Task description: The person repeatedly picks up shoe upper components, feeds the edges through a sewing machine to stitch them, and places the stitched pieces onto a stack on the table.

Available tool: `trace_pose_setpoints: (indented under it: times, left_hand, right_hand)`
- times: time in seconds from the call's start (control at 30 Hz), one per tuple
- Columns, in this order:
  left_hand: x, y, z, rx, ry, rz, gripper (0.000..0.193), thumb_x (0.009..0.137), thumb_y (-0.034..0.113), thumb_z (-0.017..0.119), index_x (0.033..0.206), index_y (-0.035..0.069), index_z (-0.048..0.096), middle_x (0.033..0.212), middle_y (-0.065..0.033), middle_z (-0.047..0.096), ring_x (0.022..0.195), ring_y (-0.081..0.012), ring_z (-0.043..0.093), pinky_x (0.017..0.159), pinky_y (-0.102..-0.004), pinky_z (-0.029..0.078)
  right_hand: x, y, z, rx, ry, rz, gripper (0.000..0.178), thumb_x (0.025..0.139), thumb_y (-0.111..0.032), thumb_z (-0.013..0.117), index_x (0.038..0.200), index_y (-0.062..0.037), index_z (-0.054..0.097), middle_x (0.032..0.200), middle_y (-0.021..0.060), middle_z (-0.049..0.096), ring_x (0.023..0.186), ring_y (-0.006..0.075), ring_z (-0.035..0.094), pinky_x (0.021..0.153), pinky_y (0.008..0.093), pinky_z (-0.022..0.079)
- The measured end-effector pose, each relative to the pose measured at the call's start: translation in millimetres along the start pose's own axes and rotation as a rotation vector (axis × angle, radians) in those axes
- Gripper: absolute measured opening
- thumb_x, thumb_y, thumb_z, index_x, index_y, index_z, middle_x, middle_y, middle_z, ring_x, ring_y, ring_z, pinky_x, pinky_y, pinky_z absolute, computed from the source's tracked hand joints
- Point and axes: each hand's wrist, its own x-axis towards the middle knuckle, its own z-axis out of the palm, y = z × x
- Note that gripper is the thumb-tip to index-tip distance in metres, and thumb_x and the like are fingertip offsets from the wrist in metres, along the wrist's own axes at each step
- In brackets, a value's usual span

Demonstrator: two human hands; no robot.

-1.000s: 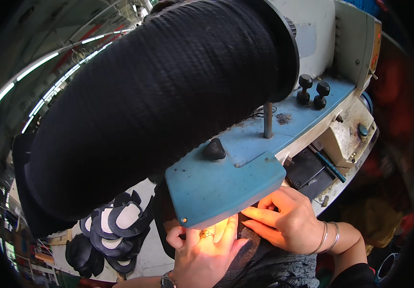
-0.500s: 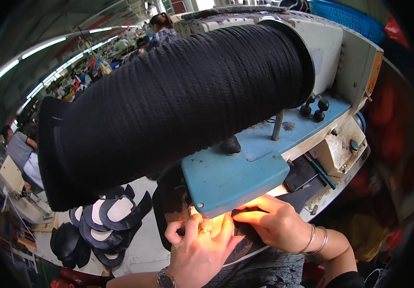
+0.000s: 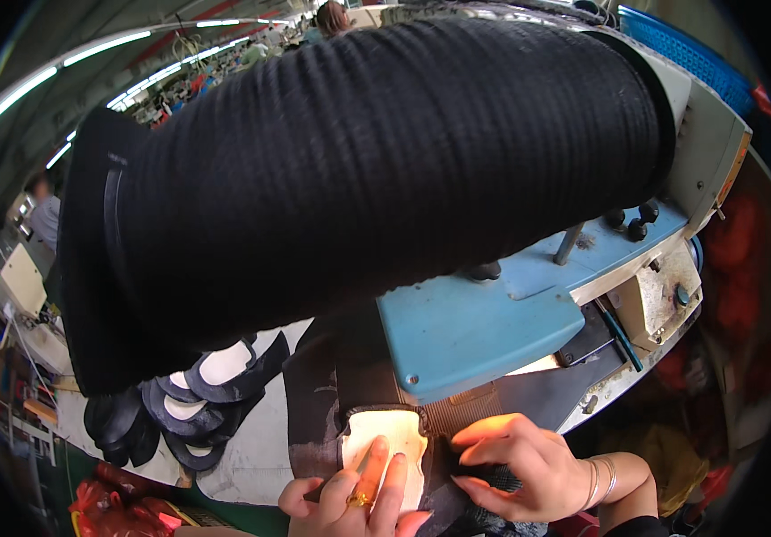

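My left hand (image 3: 354, 501) lies with its fingers stretched out on a cream-coloured piece (image 3: 385, 438) with a dark edge, and a ring shows on one finger. This piece rests on the work surface just in front of the blue head of a sewing machine (image 3: 484, 331), lit by a warm lamp. To its right hovers my right hand (image 3: 529, 470), thumb and fingers curved and apart, with nothing visible between them. The machine's needle area is hidden under the blue cover.
A huge roll of black cord or binding (image 3: 359, 188) spans the view above the machine. Dark curved pieces with white insets (image 3: 224, 367) lie piled on the table at left. A blue basket (image 3: 690, 58) stands at the far right, and red bags (image 3: 117, 510) are low at left.
My left hand has drawn the cream piece toward me, out from beneath the machine head. My right hand has come away from the head, its fingers now apart. The view has shifted.
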Motion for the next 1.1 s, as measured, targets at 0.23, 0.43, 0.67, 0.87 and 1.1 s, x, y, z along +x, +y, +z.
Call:
trace_pose_setpoints:
  times: [0.23,0.43,0.67,0.87,1.1]
  left_hand:
    - [-8,-2,1,-0.056,-0.022,0.066,0.067,0.075,0.048,0.074,0.128,0.009,0.061,0.139,-0.0095,0.054,0.118,-0.0262,0.045,0.096,-0.0486,0.028]
    - [-1,6,-5,0.001,-0.085,-0.014,0.040,0.085,0.027,0.078,0.120,0.010,0.067,0.127,-0.0127,0.061,0.109,-0.0356,0.062,0.092,-0.0424,0.048]
    - [-7,5,10,-0.009,0.005,0.077,0.078,0.070,0.052,0.076,0.133,0.010,0.057,0.141,-0.0145,0.050,0.125,-0.0289,0.041,0.101,-0.0522,0.026]
    - [-4,6,1,-0.162,-0.175,0.110,0.087,0.069,0.046,0.077,0.138,0.000,0.050,0.142,-0.0178,0.044,0.130,-0.0335,0.038,0.106,-0.0571,0.025]
    - [-57,-20,5,-1.361,0.473,-0.689,0.049,0.095,0.020,0.063,0.134,-0.007,0.051,0.126,-0.0196,0.061,0.112,-0.0284,0.061,0.095,-0.0433,0.049]
  right_hand:
    - [7,-4,6,-0.256,-0.134,-0.027,0.060,0.076,-0.007,0.079,0.126,0.0070,0.049,0.120,0.0164,0.067,0.101,0.0314,0.062,0.086,0.0392,0.050]
    - [8,-3,20,-0.194,-0.115,-0.023,0.059,0.075,-0.001,0.076,0.127,0.0077,0.051,0.116,0.0160,0.067,0.100,0.0322,0.062,0.085,0.0398,0.051]
    - [6,-2,20,-0.183,-0.114,0.022,0.055,0.078,0.004,0.068,0.130,0.0037,0.050,0.120,0.0135,0.062,0.116,0.0287,0.057,0.094,0.0368,0.047]
    - [-13,17,19,0.502,0.347,0.040,0.063,0.083,0.014,0.062,0.140,0.0079,0.035,0.115,0.0231,0.066,0.118,0.0268,0.057,0.103,0.0366,0.042]
    - [-60,17,49,0.517,0.033,-0.137,0.046,0.081,0.000,0.072,0.122,0.0064,0.052,0.104,0.0176,0.065,0.094,0.0244,0.063,0.081,0.0343,0.053]
